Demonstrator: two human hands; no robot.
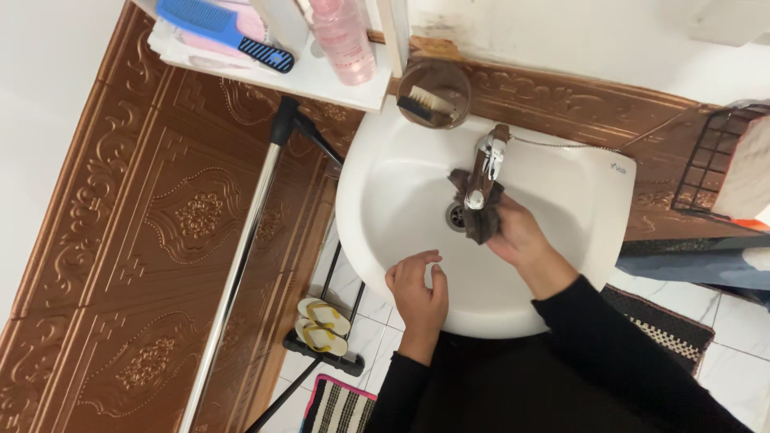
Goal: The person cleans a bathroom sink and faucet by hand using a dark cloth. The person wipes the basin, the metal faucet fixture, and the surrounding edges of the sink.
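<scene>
The wall point(160, 240) on the left is clad in embossed copper-brown panels, glossy and raised in scroll patterns. A chrome pole point(241, 256) leans across it, ending in a black grip, likely a mop or rack leg parked out of the way. Above, a white shelf point(353, 84) keeps toiletries within reach of the basin: a blue comb point(216, 28) lying flat and a pink clear bottle point(343, 40) standing upright. On the floor below, a pair of yellow-strapped sandals point(322, 325) sits on a low black rack point(341, 362), near a striped mat point(337, 407).

The left hand point(419, 293) rests on the near rim of the sink point(385, 200), fingers loosely curled and holding nothing, seemingly to steady the body. The sink is smooth white ceramic, rounded, with a metal drain in the bowl. A round brown dish point(433, 92) with a brush in it sits on the back edge, just left of the tap.

The tap point(485, 172) is polished chrome, its spout reaching over the drain. A dark brown cloth point(480, 220), soft and crumpled, hangs right under the spout. The right hand point(521, 236) grips it, fingers closed around its bunched right side, holding it where water would fall. A thin chain point(561, 146) runs right from the tap. Far right, a black wire basket point(714, 160) hangs on the wall.
</scene>
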